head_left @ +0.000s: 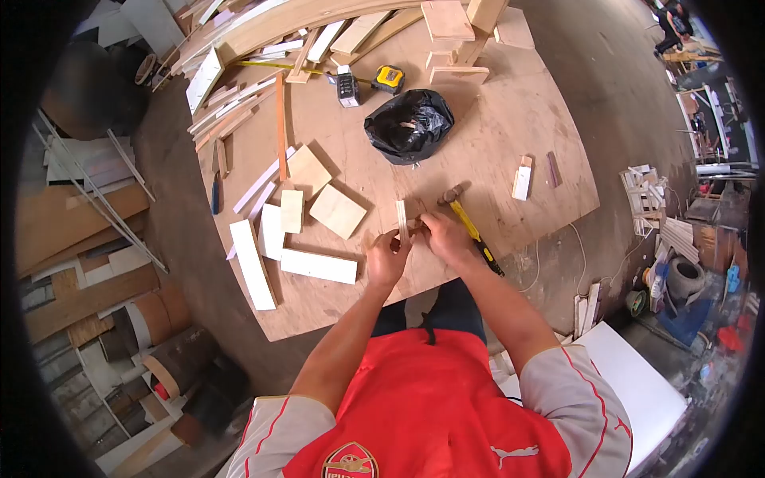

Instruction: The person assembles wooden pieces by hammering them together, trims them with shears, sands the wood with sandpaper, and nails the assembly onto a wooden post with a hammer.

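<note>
Near the table's front edge, my left hand is closed around the lower end of a short wooden strip, which points away from me. My right hand meets it from the right, its thumb and fingers pinched at the strip's side. What lies between those right fingertips is too small to make out. Just beyond my right hand lies a hammer with a yellow and black handle. Cut wooden blocks and white-faced boards lie left of my left hand.
Farther back on the plywood table sit a black plastic bag, a yellow tape measure and a small box. Wood strips pile up at the back left. A white-topped block lies at right. Another person is far off.
</note>
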`<state>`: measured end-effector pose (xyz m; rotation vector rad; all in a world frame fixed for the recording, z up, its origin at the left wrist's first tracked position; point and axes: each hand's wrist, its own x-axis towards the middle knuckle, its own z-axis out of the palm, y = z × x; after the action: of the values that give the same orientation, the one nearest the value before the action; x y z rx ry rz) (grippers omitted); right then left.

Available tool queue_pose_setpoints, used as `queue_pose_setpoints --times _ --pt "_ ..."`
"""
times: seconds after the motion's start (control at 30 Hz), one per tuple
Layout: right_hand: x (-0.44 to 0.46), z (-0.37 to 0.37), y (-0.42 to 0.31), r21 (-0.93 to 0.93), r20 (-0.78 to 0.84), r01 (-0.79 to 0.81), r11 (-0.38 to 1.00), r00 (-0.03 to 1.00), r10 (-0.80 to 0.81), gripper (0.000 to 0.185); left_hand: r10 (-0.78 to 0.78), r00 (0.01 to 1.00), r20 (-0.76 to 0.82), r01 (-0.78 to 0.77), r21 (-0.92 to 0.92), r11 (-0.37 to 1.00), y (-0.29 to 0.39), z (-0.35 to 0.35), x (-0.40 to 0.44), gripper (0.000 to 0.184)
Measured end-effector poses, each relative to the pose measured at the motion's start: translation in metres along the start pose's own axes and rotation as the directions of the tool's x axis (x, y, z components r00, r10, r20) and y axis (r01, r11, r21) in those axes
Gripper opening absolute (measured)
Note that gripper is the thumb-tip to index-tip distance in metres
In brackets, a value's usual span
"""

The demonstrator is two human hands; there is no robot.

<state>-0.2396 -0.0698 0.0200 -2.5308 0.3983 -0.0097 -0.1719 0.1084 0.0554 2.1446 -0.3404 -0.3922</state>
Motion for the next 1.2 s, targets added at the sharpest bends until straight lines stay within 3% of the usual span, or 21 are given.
queue_pose_setpoints --times 0.07,0.13,0.2,0.3,0.33,0.37,0.43,0.47,0.6,0.73,0.87,1.0,1.1,1.2 --pt "0.006 0.008 0.002 -0.005 -0.06 0.001 1.0 0.998 -0.002 0.026 0.002 1.0 -0.018 -0.003 -0.009 1.0 0.006 -0.005 0.005 0.043" --pt "0.008 0.014 0.002 0.024 -0.114 0.001 1.0 0.993 0.002 0.025 -0.058 0.996 0.071 0.059 -0.01 0.998 -0.006 -0.007 0.015 0.044" --pt "0.009 0.014 0.002 -0.006 -0.044 -0.046 0.999 0.998 0.045 0.026 -0.089 0.984 0.152 0.095 -0.031 0.995 -0.009 -0.014 0.021 0.044" --pt "0.013 -0.004 -0.004 0.027 0.004 -0.048 0.998 0.999 0.048 0.028 -0.109 0.971 0.213 0.159 -0.232 0.96 -0.036 -0.007 0.03 0.043" --pt "0.013 -0.008 -0.005 0.055 0.012 -0.04 0.998 0.999 0.039 0.029 -0.149 0.959 0.243 0.196 -0.182 0.964 -0.022 -0.015 0.032 0.041" --pt "0.013 -0.001 0.0 0.105 -0.044 -0.01 0.994 0.999 0.014 0.031 -0.118 0.966 0.231 0.186 -0.299 0.936 -0.041 -0.008 0.031 0.041" --pt "0.017 0.01 0.007 0.203 -0.16 0.059 0.977 0.987 -0.026 0.034 -0.195 0.95 0.243 0.261 -0.282 0.923 -0.041 -0.01 0.037 0.047" --pt "0.017 0.013 0.012 0.213 -0.12 0.043 0.976 0.993 -0.017 0.038 -0.192 0.959 0.21 0.245 -0.265 0.933 -0.038 -0.01 0.038 0.054" --pt "0.024 0.005 0.007 0.182 -0.029 0.035 0.983 0.999 -0.03 0.034 -0.28 0.941 0.189 0.277 0.042 0.96 -0.017 -0.022 0.051 0.052" --pt "0.027 0.014 0.01 0.082 -0.008 0.091 0.993 0.996 -0.09 0.025 -0.199 0.964 0.179 0.209 -0.037 0.977 -0.012 -0.016 0.055 0.049" --pt "0.026 0.025 0.016 0.063 -0.091 0.108 0.992 0.991 -0.102 0.018 -0.186 0.944 0.272 0.226 -0.122 0.966 -0.019 -0.009 0.06 0.051" --pt "0.027 0.022 0.017 0.048 -0.012 0.082 0.995 0.997 -0.082 0.023 -0.246 0.923 0.296 0.317 -0.226 0.921 -0.016 -0.009 0.064 0.052" --pt "0.027 0.021 0.015 0.048 -0.034 0.082 0.996 0.996 -0.08 0.027 -0.266 0.915 0.302 0.342 -0.236 0.91 -0.019 -0.014 0.064 0.053" --pt "0.026 0.021 0.01 0.048 -0.104 0.092 0.995 0.991 -0.086 0.031 -0.191 0.944 0.271 0.221 -0.087 0.971 -0.028 -0.018 0.067 0.055"
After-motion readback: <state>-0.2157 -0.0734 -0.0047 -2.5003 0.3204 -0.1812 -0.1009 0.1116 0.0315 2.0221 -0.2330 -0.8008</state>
